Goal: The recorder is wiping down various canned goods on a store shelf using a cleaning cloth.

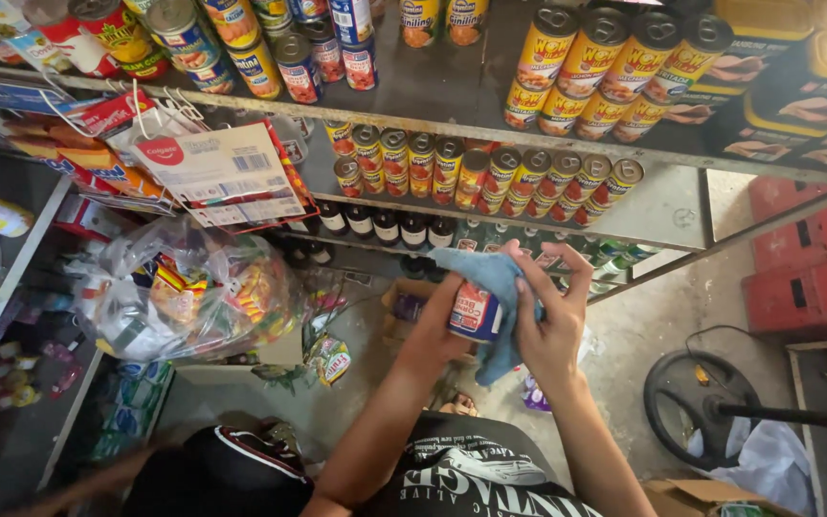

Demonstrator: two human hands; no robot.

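Note:
My left hand (435, 325) grips a small can (476, 312) with a red, white and blue label, held in front of the shelves. My right hand (549, 321) presses a light blue cloth (490, 278) against the can's top and right side. The cloth drapes over the can and hangs down below my right palm. Both forearms rise from the bottom of the view.
Metal shelves (567, 142) hold rows of cans with red and yellow labels. A clear plastic bag (189, 292) of packets hangs at the left, with cards of goods above it. Red crates (806, 258) stand at the right. A round black fan base (696, 402) lies on the floor.

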